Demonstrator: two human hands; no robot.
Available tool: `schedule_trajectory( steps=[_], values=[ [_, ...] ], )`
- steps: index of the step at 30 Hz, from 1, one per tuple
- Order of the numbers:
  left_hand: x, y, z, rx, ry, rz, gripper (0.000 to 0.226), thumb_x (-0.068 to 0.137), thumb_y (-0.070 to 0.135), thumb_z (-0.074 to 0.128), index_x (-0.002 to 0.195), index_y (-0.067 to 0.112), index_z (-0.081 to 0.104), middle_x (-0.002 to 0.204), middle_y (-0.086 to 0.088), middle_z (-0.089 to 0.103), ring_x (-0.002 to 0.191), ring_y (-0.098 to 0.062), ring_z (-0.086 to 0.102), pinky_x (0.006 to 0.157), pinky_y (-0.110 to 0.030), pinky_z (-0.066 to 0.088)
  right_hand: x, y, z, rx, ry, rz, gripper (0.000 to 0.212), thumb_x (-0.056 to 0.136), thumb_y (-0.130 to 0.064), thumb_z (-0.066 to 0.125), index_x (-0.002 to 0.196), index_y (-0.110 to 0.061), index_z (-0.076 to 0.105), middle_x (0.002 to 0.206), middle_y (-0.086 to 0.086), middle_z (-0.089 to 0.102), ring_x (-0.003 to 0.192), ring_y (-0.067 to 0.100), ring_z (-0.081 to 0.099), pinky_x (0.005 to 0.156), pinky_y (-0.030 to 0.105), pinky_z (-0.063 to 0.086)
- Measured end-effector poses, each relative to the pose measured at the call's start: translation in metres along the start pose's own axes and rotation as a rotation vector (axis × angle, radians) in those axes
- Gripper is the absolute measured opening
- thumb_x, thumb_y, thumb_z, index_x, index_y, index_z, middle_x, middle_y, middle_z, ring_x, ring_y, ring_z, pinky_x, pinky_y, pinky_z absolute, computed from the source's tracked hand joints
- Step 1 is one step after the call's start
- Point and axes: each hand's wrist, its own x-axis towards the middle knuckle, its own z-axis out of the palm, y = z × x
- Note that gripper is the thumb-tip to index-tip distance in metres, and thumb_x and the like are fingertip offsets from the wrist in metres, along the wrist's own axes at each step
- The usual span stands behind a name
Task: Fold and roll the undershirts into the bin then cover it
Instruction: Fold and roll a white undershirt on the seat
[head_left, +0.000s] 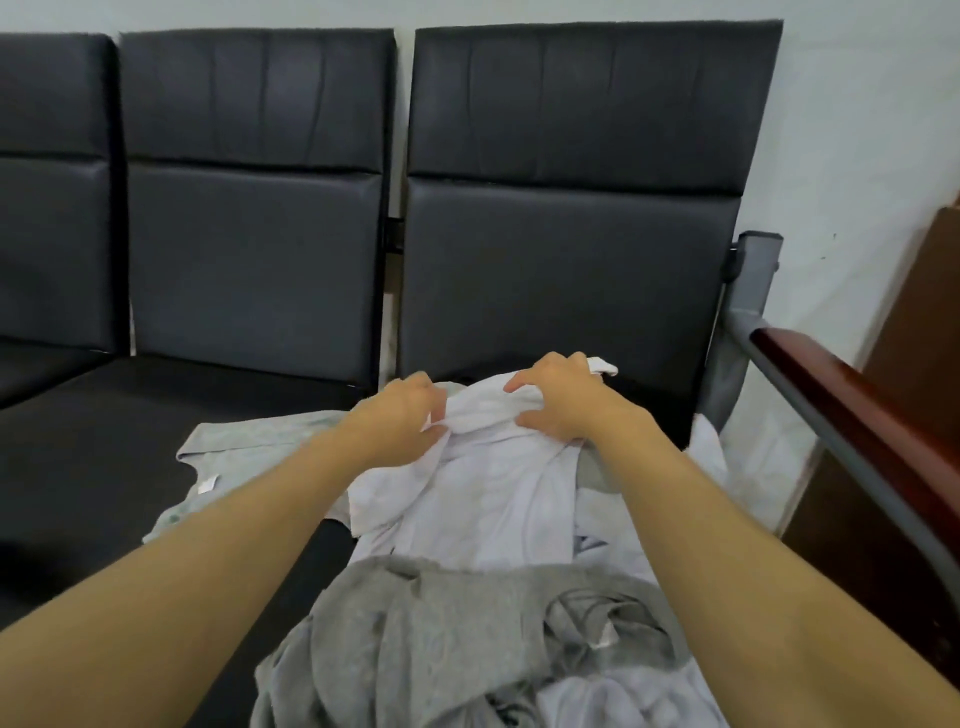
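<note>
A white undershirt lies crumpled on the black bench seat. My left hand pinches its upper left edge. My right hand grips the bunched top of the same shirt, fingers curled into the cloth. A pale grey-green undershirt lies spread flat to the left, partly under the white one. Nearest me a darker grey undershirt sits in a heap, with more white cloth beneath it. No bin is in view.
The bench has three black padded backrests against a pale wall. A grey metal frame with a dark red wooden armrest bounds the right side. A brown board leans at the far right.
</note>
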Motion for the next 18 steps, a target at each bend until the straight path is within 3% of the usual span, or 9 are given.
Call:
schedule_trajectory(
  steps=[3, 5, 7, 14, 16, 18],
  values=[
    [-0.007, -0.017, -0.027, -0.129, 0.191, 0.01, 0.015, 0.102, 0.034, 0.06, 0.09, 0.026, 0.055, 0.101, 0.013, 0.047, 0.088, -0.014, 0.054, 0.085, -0.047, 0.054, 0.002, -0.018, 0.003, 0.039, 0.038, -0.007, 0.019, 0.098, -0.035, 0.065, 0.116, -0.042, 0.066, 0.111, -0.003, 0.046, 0.104, 0.028, 0.037, 0.084, 0.04, 0.037],
    [-0.014, -0.028, -0.049, -0.166, 0.305, 0.006, 0.016, 0.101, 0.032, 0.062, 0.088, 0.027, 0.056, 0.099, 0.013, 0.049, 0.085, -0.011, 0.054, 0.082, -0.045, 0.055, 0.007, -0.025, 0.0, 0.018, 0.077, 0.008, 0.003, 0.097, -0.037, 0.064, 0.097, -0.036, 0.066, 0.106, -0.002, 0.049, 0.104, 0.027, 0.034, 0.086, 0.043, 0.037],
    [-0.023, -0.038, -0.068, -0.183, 0.394, -0.009, 0.014, 0.101, 0.032, 0.062, 0.089, 0.027, 0.058, 0.1, 0.011, 0.051, 0.086, -0.01, 0.054, 0.082, -0.043, 0.055, 0.013, -0.026, -0.006, 0.019, 0.09, 0.042, 0.013, 0.097, -0.044, 0.064, 0.089, -0.034, 0.064, 0.107, -0.003, 0.052, 0.11, 0.027, 0.035, 0.09, 0.046, 0.037],
    [-0.057, -0.089, -0.113, -0.175, 0.594, -0.186, 0.01, 0.1, 0.029, 0.063, 0.093, 0.022, 0.059, 0.097, 0.005, 0.055, 0.087, -0.017, 0.057, 0.083, -0.043, 0.052, 0.021, 0.0, -0.04, 0.247, 0.263, 0.176, 0.007, 0.098, -0.039, 0.065, 0.095, -0.033, 0.063, 0.105, -0.002, 0.059, 0.117, 0.025, 0.04, 0.088, 0.044, 0.035],
    [-0.064, -0.102, -0.115, -0.167, 0.573, -0.231, 0.012, 0.1, 0.027, 0.064, 0.09, 0.024, 0.058, 0.101, 0.001, 0.055, 0.09, -0.021, 0.058, 0.086, -0.044, 0.052, 0.02, 0.001, -0.047, 0.322, 0.283, 0.125, 0.007, 0.1, -0.038, 0.064, 0.096, -0.033, 0.062, 0.108, -0.002, 0.061, 0.116, 0.022, 0.043, 0.093, 0.044, 0.042],
    [-0.066, -0.108, -0.113, -0.153, 0.474, -0.253, 0.011, 0.1, 0.029, 0.063, 0.091, 0.029, 0.057, 0.108, -0.001, 0.055, 0.1, -0.027, 0.058, 0.093, -0.048, 0.051, 0.017, -0.008, -0.056, 0.452, 0.339, 0.009, 0.007, 0.101, -0.035, 0.062, 0.097, -0.03, 0.061, 0.103, -0.004, 0.066, 0.104, 0.018, 0.058, 0.081, 0.036, 0.049]
  ],
)
